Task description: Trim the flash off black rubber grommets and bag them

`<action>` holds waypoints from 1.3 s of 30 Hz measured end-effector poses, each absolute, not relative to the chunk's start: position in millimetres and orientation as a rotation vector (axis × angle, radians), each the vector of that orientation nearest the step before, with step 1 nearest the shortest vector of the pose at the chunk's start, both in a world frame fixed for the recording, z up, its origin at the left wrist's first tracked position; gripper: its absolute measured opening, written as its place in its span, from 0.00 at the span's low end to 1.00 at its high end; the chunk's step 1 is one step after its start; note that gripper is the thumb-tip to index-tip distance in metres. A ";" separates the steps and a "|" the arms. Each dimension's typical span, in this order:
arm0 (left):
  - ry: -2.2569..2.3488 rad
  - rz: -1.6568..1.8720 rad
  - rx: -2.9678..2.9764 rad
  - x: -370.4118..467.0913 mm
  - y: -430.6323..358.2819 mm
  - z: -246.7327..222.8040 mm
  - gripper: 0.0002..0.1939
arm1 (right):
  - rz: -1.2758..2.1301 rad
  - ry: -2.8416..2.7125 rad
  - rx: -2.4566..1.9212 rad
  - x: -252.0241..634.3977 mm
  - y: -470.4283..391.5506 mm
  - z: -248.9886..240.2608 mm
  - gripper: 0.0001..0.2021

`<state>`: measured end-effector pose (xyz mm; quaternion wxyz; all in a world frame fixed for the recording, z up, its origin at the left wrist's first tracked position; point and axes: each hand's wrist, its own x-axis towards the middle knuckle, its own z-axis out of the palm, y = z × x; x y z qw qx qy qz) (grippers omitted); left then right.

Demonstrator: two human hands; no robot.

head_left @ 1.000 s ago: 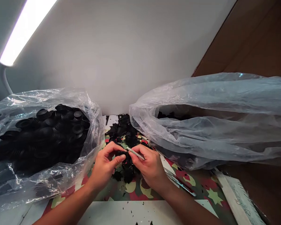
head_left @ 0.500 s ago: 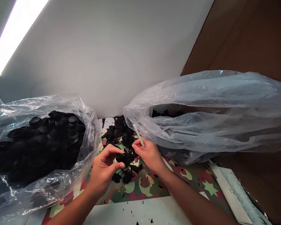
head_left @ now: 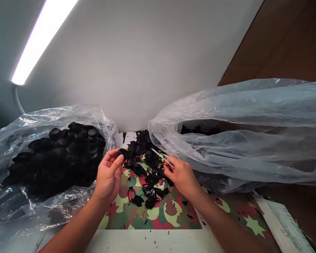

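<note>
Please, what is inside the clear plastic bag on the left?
The left bag holds a heap of black round parts, some ribbed. What lies beneath the top ones is covered and cannot be seen.

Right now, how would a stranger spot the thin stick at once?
Find the big cloudy plastic bag on the picture's right; the right hand is just below its left part. From that hand a thin stick slants up and to the left. It is pale and straight, unlike the jagged black scraps nearby.
</note>
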<state>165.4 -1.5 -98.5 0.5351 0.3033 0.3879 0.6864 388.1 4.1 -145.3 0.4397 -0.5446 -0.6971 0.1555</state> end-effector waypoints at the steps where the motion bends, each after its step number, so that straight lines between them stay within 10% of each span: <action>1: 0.929 1.653 0.715 163.5 -0.6 -98.1 0.21 | 0.374 -1.743 -1.354 390.2 5.5 -146.2 0.08; 28: 1.081 1.015 1.277 182.9 -25.3 -110.6 0.28 | 0.430 -1.721 -0.854 358.0 -25.1 -140.4 0.13; 39: 1.207 1.116 2.012 175.9 -25.9 -113.0 0.08 | 0.525 -1.684 -0.908 353.2 -25.6 -133.6 0.08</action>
